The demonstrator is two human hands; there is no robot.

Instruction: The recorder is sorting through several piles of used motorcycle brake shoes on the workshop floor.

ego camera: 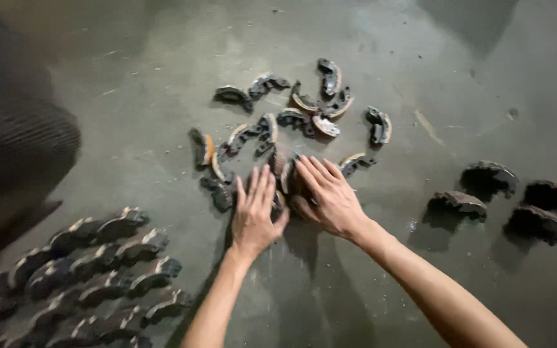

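From my feed both hands sit flat on the near edge of the loose shoes (278,129) on the floor (420,64). Left hand (254,212) and right hand (327,193) have fingers spread, pointing away; the pile lies straight ahead, equally near both.

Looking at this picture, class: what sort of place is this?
Probably a workshop or repair yard: a stained concrete floor, a scattered pile of curved brake shoes, and neat rows of them.
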